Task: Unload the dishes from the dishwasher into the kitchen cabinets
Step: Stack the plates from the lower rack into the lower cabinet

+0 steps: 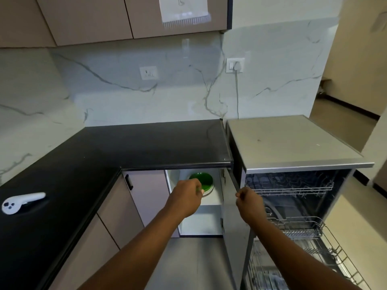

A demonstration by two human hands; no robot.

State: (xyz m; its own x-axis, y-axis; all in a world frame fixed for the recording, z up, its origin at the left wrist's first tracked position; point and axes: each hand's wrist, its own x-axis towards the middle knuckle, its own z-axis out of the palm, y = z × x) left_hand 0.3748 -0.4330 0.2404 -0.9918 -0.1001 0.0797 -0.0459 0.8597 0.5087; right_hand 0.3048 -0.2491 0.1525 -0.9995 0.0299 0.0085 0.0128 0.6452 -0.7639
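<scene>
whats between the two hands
In the head view, the open cabinet door stands edge-on between the left hand and right hand, which grips its edge.

Both bare arms stretched forward, left hand fingers curled in a pinch, right hand loosely fisted

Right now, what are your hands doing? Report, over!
Left hand setting green plate on cabinet shelf. Right hand holding cabinet door open. Nothing blocking.

Glossy black countertop — veined marble wall — wire-metal dishwasher racks
</scene>
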